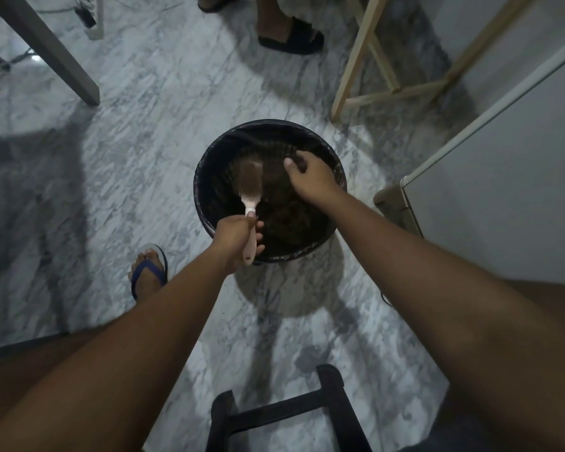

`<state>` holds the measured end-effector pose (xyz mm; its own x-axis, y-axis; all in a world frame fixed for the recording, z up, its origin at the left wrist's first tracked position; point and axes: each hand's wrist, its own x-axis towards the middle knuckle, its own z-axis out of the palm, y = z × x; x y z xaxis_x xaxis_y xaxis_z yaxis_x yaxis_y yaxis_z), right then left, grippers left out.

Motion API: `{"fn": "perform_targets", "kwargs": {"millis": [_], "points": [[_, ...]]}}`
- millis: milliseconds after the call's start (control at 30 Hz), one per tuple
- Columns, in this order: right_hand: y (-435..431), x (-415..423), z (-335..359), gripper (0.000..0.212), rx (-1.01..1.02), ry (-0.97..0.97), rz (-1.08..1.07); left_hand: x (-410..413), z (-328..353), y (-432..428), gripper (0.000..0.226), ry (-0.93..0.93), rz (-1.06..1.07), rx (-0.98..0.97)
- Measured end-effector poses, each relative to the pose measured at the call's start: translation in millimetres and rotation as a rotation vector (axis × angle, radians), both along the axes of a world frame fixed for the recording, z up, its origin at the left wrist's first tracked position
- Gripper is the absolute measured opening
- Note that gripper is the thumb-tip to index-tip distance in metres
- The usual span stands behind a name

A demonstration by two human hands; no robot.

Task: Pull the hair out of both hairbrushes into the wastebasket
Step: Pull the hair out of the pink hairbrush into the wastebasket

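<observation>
Now holding hairbrush (250,181) in left grip (235,238) over wastebasket (206,203); right grip (309,174) seemingly pinching dark tuft, releasing next.

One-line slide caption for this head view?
Left hand holds a hair-matted pink hairbrush over the black-lined wastebasket; right hand hovers above it.

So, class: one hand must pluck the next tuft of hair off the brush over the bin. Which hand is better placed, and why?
The right hand: it hovers free above the wastebasket, beside the bristles. The left hand is occupied holding the hairbrush by its handle.
</observation>
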<state>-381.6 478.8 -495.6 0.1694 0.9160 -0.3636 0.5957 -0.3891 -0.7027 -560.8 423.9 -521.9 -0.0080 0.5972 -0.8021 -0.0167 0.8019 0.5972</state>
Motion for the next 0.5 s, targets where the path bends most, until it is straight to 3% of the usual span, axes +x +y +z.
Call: {"fn": "perform_targets", "kwargs": {"millis": [167, 367, 500], "points": [[-2.6, -14.7, -3.5, 0.055, 0.088, 0.199, -0.049, 3.7, 7.1, -4.1, 0.026, -0.001, -0.090, 0.101], [-6.4, -14.0, 4.0, 0.035, 0.147, 0.203, 0.078, 5.9, 13.3, -1.7, 0.025, -0.035, -0.043, 0.101], [2.8, -12.2, 9.8, 0.025, 0.326, 0.199, -0.095, 8.3, 11.8, -0.7, 0.024, -0.069, 0.007, 0.055]]}}
